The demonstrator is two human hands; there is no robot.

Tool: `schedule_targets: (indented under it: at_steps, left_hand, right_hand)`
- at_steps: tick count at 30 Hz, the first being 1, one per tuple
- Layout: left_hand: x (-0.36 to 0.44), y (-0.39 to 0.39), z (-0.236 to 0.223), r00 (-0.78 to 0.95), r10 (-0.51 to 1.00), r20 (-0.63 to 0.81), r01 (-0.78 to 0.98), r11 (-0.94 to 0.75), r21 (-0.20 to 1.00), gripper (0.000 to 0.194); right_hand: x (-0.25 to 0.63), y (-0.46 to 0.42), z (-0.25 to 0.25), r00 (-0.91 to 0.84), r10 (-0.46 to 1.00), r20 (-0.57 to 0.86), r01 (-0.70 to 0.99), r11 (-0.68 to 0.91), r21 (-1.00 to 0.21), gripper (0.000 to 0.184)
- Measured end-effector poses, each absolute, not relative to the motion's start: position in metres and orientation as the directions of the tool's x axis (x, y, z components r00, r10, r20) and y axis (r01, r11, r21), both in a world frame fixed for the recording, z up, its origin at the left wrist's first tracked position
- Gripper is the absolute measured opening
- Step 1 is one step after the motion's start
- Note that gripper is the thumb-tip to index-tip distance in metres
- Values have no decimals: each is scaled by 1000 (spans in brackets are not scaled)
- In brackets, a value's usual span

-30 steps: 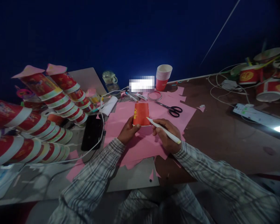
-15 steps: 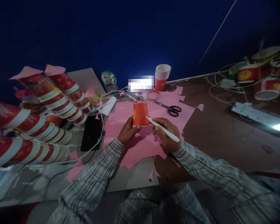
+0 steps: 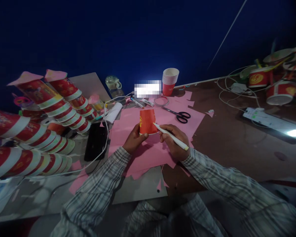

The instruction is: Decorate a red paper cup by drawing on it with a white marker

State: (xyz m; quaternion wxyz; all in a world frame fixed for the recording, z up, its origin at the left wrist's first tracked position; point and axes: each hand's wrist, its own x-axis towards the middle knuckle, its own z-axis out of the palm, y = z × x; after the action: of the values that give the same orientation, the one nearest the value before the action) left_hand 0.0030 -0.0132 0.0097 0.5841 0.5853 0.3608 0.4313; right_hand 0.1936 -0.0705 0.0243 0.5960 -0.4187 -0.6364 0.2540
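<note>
My left hand (image 3: 135, 140) grips a red paper cup (image 3: 147, 120) near its rim, the cup turned upside down with yellow lettering on its left side. In my right hand (image 3: 174, 141) is a white marker (image 3: 175, 137) with a yellowish end, slanting up to the left. Its tip meets the right side of the cup, where a small yellow mark shows. Beneath both hands lie pink paper sheets (image 3: 128, 154). Black-handled scissors (image 3: 182, 117) rest on the paper beyond my right hand.
At the left lean several stacks of decorated cups (image 3: 61, 108), two topped with pink paper cones. A black phone (image 3: 96, 141) with a white cable across it lies nearby. Behind stand a nested cup stack (image 3: 170, 82) and a glass jar (image 3: 113, 86). A power strip (image 3: 266, 120) sits right.
The whole view has shifted slightly, so things sit a little further left. A small yellow mark now shows by the marker tip. Both hands keep their holds.
</note>
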Motion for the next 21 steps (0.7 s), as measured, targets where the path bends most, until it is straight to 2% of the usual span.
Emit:
schedule_targets:
  at_steps: [21]
  left_hand:
    - [4, -13, 10, 348, 935, 72, -70, -51, 996, 73]
  right_hand:
    - [195, -71, 25, 53, 834, 549, 255, 521, -815, 27]
